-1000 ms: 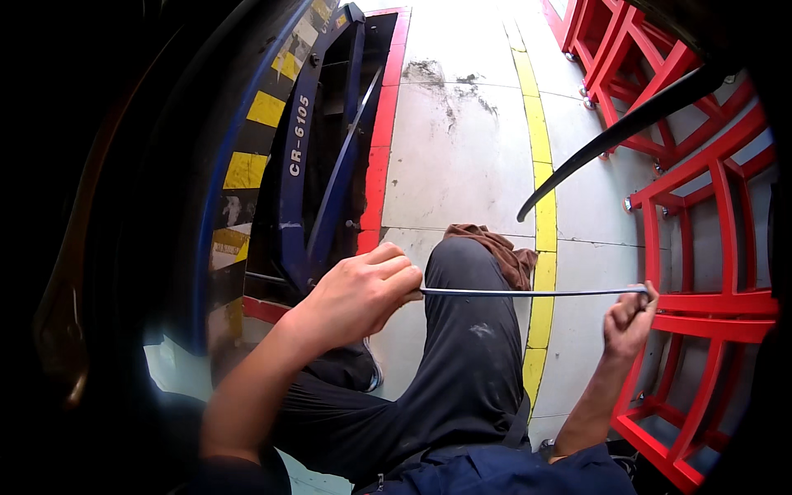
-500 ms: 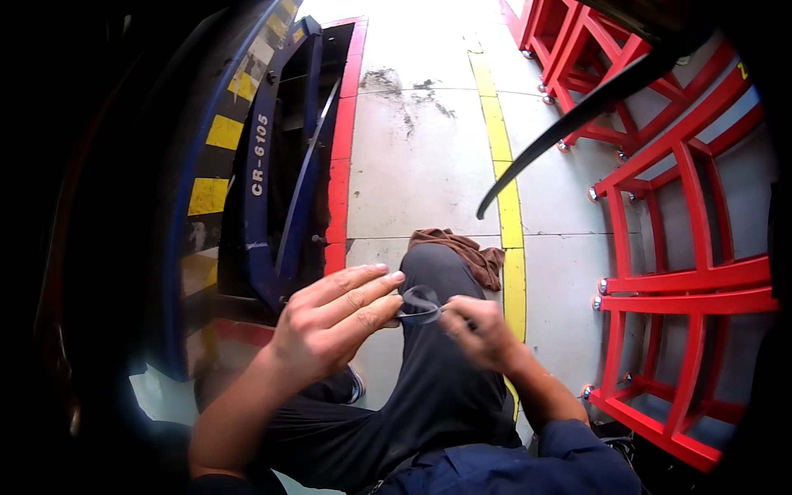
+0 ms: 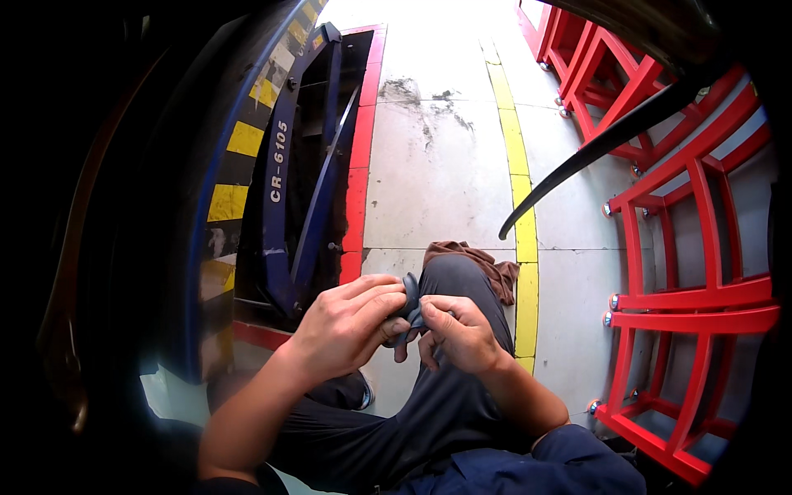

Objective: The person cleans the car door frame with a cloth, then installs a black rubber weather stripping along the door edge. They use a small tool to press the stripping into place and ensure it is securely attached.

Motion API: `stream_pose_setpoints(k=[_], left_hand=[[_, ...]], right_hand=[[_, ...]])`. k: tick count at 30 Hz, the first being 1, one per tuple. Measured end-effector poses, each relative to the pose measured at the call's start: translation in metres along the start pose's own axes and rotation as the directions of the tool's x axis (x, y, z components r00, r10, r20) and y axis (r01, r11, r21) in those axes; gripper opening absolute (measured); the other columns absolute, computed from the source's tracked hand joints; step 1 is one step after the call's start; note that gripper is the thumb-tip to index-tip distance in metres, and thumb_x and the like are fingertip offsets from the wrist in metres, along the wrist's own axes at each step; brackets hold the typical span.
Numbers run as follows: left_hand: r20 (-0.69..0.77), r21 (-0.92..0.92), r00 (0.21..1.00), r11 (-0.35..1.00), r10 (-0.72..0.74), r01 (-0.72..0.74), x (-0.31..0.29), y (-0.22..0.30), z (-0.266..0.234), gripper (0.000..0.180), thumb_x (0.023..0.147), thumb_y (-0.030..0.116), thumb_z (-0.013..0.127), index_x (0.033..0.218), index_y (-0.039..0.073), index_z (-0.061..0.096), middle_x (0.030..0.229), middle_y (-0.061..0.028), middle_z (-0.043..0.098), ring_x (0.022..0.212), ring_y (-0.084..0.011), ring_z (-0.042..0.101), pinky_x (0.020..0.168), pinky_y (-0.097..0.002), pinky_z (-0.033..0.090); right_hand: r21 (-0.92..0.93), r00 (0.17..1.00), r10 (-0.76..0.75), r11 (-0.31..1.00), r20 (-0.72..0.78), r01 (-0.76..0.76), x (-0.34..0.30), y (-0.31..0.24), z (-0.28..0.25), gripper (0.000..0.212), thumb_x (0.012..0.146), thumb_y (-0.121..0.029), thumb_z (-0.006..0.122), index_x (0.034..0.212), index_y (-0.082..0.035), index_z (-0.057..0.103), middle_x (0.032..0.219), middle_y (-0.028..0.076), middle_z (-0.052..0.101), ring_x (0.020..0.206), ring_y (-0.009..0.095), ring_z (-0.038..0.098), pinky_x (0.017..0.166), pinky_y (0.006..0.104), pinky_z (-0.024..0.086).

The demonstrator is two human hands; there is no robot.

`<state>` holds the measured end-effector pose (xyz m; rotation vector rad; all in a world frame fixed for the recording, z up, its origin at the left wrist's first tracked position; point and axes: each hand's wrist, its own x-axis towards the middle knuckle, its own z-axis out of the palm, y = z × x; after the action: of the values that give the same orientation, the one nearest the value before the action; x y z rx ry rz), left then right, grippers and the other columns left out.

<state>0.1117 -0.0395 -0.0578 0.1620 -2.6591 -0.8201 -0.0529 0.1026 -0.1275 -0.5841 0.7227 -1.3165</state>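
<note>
A dark grey flexible strip (image 3: 411, 299), bent into a loop, is between my two hands just over my raised knee (image 3: 458, 280). My left hand (image 3: 342, 323) pinches it from the left, its thumb below and fingers above. From the right, the thumb and fingers of my right hand (image 3: 464, 330) are closed on the strip's other part. Both hands nearly touch. My fingers hide part of the strip, so I cannot tell its exact kind. A brown cloth (image 3: 503, 276) shows crumpled just beyond the knee.
To the left stands a blue scissor-type frame (image 3: 285, 190) beside a yellow-and-black striped edge (image 3: 235, 177), with a red floor border (image 3: 356, 181). Red metal stands (image 3: 705, 305) line the right side past a yellow floor line (image 3: 522, 214). A black curved bar (image 3: 594, 157) reaches in from the upper right.
My right hand has come closer to my left, and the left fingers have curled from nearly straight into a pinch. The strip's loop now looks narrower and more bunched. The whole view has shifted slightly.
</note>
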Motion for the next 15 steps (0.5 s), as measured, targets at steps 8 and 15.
stream_pose_setpoints(k=[8, 15], left_hand=[[0.176, 0.257, 0.984, 0.966, -0.03, -0.016, -0.002, 0.015, 0.002, 0.064, 0.083, 0.039, 0.079, 0.127, -0.004, 0.062, 0.133, -0.0207, 0.057, 0.126, -0.0373, 0.057, 0.106, -0.0494, 0.047], [0.202, 0.081, 0.978, 0.995, 0.048, -0.065, 0.0, 0.02, 0.003, 0.027, 0.084, 0.024, 0.08, 0.099, 0.006, 0.066, 0.112, -0.013, 0.059, 0.109, -0.0324, 0.061, 0.089, -0.044, 0.053]], right_hand=[[-0.035, 0.988, -0.017, 0.999, -0.153, 0.011, 0.003, 0.011, -0.016, 0.042, 0.111, -0.038, 0.045, 0.109, 0.001, 0.061, 0.084, 0.013, 0.067, 0.063, 0.015, 0.062, 0.048, 0.0241, 0.045], [-0.308, 0.977, 0.095, 0.951, 0.191, -0.032, -0.002, 0.013, -0.02, 0.035, 0.107, -0.026, 0.055, 0.085, 0.0, 0.065, 0.07, 0.0, 0.057, 0.063, 0.008, 0.05, 0.057, 0.0262, 0.04]])
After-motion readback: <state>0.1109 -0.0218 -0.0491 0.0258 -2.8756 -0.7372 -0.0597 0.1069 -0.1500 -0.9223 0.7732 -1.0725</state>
